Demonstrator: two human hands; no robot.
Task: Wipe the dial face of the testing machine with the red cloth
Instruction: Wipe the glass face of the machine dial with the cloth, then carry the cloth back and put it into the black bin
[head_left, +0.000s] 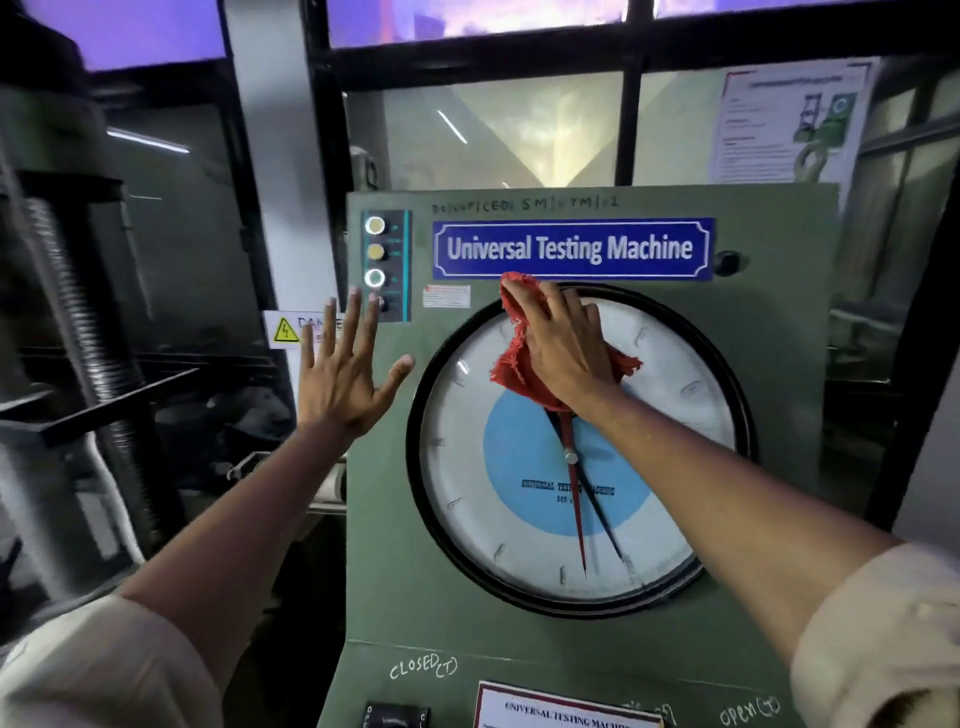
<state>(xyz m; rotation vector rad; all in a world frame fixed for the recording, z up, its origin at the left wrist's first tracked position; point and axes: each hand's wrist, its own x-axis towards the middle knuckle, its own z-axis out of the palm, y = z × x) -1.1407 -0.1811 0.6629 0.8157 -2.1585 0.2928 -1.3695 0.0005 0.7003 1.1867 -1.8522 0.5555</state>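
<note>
Red cloth (514, 358) frayed, rough weave; dial face (519, 519) glossy glass; machine panel (779, 364) matt green-painted metal

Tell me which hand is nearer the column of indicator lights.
Left. The left hand is spread just below-left of the indicator lights, fingertips near them; the right hand presses the red cloth on the dial, farther right.

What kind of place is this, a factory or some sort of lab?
Most likely a materials testing lab. The green cabinet carries a blue nameplate reading "Universal Testing Machine" above a big dial face, a heavy threaded column stands to the left, and an instruction poster hangs on the window behind.
</note>
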